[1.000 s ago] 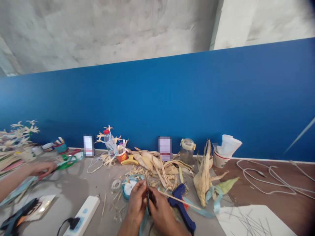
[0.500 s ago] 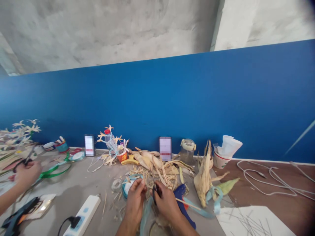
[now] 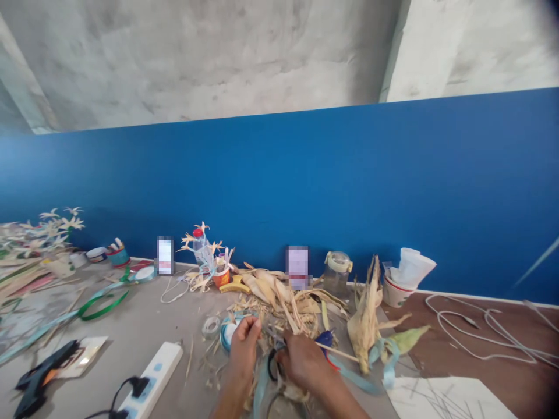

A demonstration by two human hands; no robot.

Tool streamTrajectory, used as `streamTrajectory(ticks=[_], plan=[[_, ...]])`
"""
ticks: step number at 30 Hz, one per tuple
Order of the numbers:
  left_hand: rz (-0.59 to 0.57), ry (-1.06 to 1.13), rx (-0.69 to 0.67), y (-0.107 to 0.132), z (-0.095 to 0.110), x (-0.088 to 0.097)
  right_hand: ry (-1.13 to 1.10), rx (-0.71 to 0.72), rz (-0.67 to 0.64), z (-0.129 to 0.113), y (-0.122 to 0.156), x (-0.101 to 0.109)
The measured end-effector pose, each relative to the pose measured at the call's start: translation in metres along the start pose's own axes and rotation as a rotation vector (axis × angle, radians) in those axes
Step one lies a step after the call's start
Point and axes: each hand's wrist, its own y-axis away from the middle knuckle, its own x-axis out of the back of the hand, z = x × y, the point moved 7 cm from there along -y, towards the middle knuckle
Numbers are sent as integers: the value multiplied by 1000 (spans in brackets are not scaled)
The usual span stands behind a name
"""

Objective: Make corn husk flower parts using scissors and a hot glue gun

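Scissors (image 3: 271, 365) right of ribbon spool (image 3: 227, 336), right hand (image 3: 301, 359) fingers grasping handles, long axis roughly forward. Left hand (image 3: 244, 343) nearer spool, fingers pinched; cannot tell if holding anything.

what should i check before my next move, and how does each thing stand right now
1. Scissors in the right hand: ok, fingers at the handles.
2. Left hand apart from the scissors: ok, a small gap shows.
3. Something pinched in the left hand: cannot tell, too small to make out.
4. Blue glue gun in full view: not ok, the right hand hides much of it.
5. Plug in the power strip: ok.
6. Glue gun hot: cannot tell from the picture.
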Motion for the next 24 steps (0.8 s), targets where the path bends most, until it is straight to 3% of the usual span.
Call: streamTrajectory(ticks=[3, 7, 11, 17, 20, 24], plan=[[-34, -53, -32, 4, 8, -4, 49, -24, 31, -4, -1, 18], [-91, -65, -58, 9, 18, -11, -263, 73, 209, -7, -11, 40], [-126, -39, -65, 12, 21, -16, -625, 171, 235, -10, -23, 31], [-132, -19, -54, 12, 20, -18, -871, 133, 296, -5, -33, 18], [-4, -85, -99, 6, 25, 2, -964, 93, 347, 5, -37, 19], [441, -195, -265, -7, 40, 70, -1044, 66, 367, 17, -41, 15]])
